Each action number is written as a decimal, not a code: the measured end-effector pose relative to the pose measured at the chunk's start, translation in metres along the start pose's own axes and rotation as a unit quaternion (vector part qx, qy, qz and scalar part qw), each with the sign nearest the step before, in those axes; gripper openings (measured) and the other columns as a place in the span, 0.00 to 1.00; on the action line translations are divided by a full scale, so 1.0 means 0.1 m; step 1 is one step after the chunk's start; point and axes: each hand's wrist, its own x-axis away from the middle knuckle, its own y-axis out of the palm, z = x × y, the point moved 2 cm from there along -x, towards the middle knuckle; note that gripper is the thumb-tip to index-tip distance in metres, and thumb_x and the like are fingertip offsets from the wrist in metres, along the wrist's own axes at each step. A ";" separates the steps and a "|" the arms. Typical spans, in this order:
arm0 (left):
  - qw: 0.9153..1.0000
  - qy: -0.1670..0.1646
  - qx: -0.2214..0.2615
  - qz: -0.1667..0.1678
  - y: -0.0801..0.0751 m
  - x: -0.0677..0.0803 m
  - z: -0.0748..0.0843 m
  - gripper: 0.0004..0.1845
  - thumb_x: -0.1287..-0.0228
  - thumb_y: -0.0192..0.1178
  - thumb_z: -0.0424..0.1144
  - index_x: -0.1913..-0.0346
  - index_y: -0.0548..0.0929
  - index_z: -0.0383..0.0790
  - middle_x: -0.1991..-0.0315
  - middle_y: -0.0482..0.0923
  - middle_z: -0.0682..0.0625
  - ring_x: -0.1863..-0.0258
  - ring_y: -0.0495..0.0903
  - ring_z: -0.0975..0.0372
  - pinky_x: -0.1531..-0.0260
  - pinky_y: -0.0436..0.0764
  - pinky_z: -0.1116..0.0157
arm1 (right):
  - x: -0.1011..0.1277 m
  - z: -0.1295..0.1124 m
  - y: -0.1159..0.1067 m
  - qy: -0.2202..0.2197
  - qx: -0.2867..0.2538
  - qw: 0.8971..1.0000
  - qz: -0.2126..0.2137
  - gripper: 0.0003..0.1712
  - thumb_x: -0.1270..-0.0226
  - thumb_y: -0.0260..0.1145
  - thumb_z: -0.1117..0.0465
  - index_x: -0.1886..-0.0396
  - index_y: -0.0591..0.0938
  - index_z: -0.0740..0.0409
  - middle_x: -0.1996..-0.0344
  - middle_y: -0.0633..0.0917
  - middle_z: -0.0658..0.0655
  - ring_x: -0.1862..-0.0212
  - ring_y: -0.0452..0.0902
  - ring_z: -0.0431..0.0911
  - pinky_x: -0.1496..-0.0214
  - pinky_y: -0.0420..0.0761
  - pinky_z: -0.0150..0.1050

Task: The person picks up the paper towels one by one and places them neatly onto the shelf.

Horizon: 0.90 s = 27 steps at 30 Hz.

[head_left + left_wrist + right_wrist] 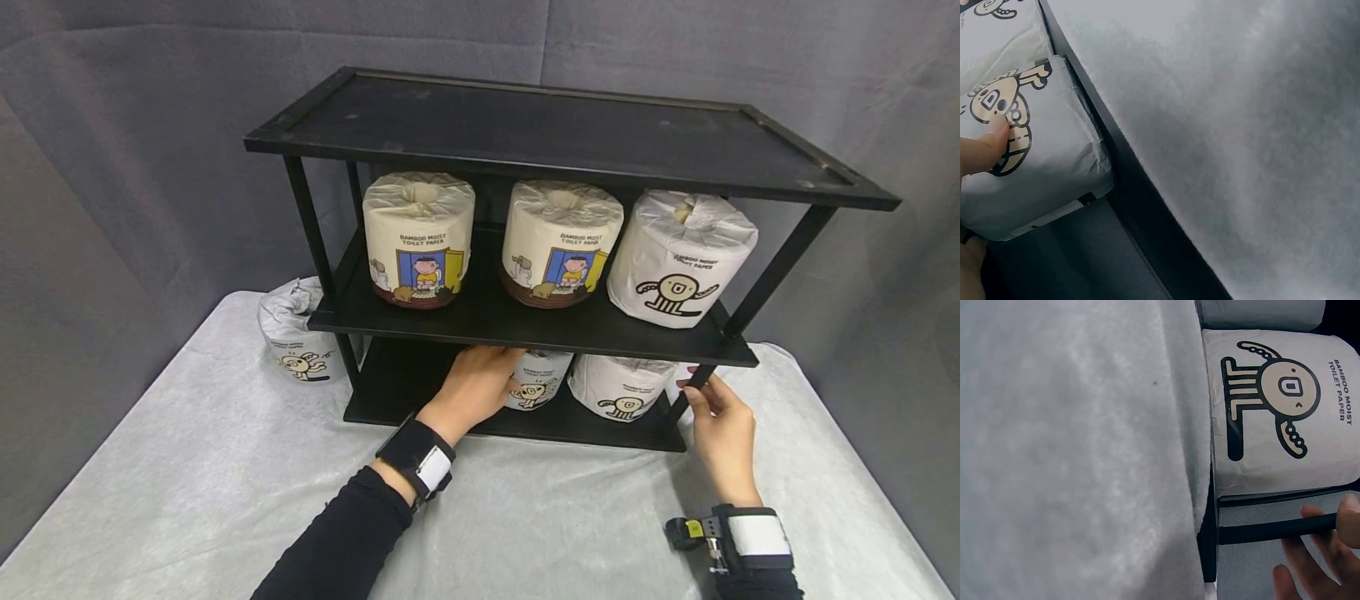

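Left hand cupping a wrapped roll on the bottom shelf, right hand pinching the rack's front leg, seemingly steadying it.

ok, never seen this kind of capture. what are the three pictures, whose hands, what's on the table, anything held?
No robot here: a person works bare-handed, with a camera on the head and one strapped to each wrist.

The wide picture is the head view, looking down at a black three-tier shelf standing on a table with a white cloth. Three wrapped toilet paper rolls sit on the middle tier, two on the bottom tier, and one more roll stands on the cloth behind the shelf's left side.

The left hand reaches under the middle tier and holds the bottom left roll; the left wrist view shows a fingertip on its wrapper.

The right hand holds the shelf's front right leg. The right wrist view shows the fingers at that bar, beside the bottom right roll.
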 end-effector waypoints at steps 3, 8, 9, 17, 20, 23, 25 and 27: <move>1.000 0.003 0.008 0.009 0.02 -0.01 -0.01 0.39 0.46 0.75 0.34 0.31 0.69 0.40 0.53 0.78 0.42 0.57 0.81 0.50 0.65 0.83 0.55 | 0.00 -0.02 -0.01 -0.005 0.001 1.000 0.001 0.11 0.30 0.63 0.70 0.50 0.84 0.66 0.61 0.88 0.65 0.65 0.68 0.15 0.64 0.68 0.28; 1.000 -0.001 0.018 0.008 0.04 -0.04 -0.01 0.39 0.46 0.75 0.34 0.31 0.70 0.41 0.52 0.79 0.43 0.55 0.82 0.52 0.62 0.83 0.55 | -0.02 -0.03 -0.01 -0.007 0.001 1.000 0.001 0.11 0.29 0.63 0.70 0.50 0.84 0.66 0.61 0.88 0.65 0.65 0.67 0.15 0.65 0.67 0.29; 1.000 -0.004 0.019 0.006 0.05 -0.05 -0.01 0.39 0.46 0.75 0.34 0.31 0.70 0.41 0.52 0.79 0.43 0.54 0.82 0.52 0.61 0.83 0.55 | -0.02 -0.03 -0.02 -0.007 0.002 1.000 0.001 0.11 0.29 0.63 0.70 0.50 0.84 0.66 0.61 0.88 0.65 0.65 0.68 0.15 0.65 0.67 0.29; 1.000 -0.015 0.015 -0.003 0.10 -0.10 0.02 0.37 0.43 0.73 0.34 0.31 0.69 0.43 0.52 0.80 0.45 0.54 0.82 0.54 0.58 0.83 0.57 | -0.01 -0.02 -0.03 0.002 0.010 1.000 -0.004 0.12 0.28 0.63 0.68 0.48 0.83 0.65 0.60 0.88 0.64 0.62 0.70 0.19 0.62 0.68 0.30; 1.000 -0.016 0.013 -0.006 0.10 -0.08 0.03 0.37 0.43 0.73 0.35 0.31 0.68 0.43 0.52 0.80 0.44 0.53 0.81 0.54 0.58 0.83 0.57 | -0.01 -0.01 -0.03 0.005 0.012 1.000 -0.006 0.12 0.28 0.63 0.68 0.48 0.83 0.65 0.60 0.88 0.65 0.63 0.68 0.17 0.63 0.68 0.31; 1.000 -0.019 0.009 -0.019 0.09 -0.07 0.03 0.37 0.42 0.72 0.35 0.30 0.68 0.42 0.50 0.79 0.44 0.52 0.81 0.53 0.57 0.82 0.57 | 0.00 0.00 -0.02 0.009 0.012 1.000 -0.009 0.13 0.28 0.63 0.67 0.47 0.83 0.66 0.59 0.88 0.65 0.62 0.71 0.19 0.62 0.68 0.30; 0.999 -0.021 0.002 -0.033 0.09 -0.07 0.03 0.37 0.40 0.72 0.37 0.30 0.67 0.42 0.47 0.78 0.44 0.50 0.80 0.53 0.54 0.82 0.56 | 0.01 0.00 -0.01 0.010 0.013 1.000 -0.009 0.14 0.27 0.62 0.67 0.46 0.83 0.65 0.59 0.88 0.64 0.61 0.76 0.25 0.61 0.68 0.29; 0.999 -0.022 -0.007 -0.049 0.08 -0.06 0.02 0.37 0.39 0.71 0.38 0.29 0.66 0.42 0.43 0.77 0.45 0.48 0.79 0.53 0.51 0.80 0.56 | 0.01 -0.01 0.00 0.013 0.011 1.000 -0.008 0.14 0.28 0.62 0.67 0.45 0.82 0.65 0.59 0.88 0.64 0.60 0.78 0.29 0.60 0.69 0.27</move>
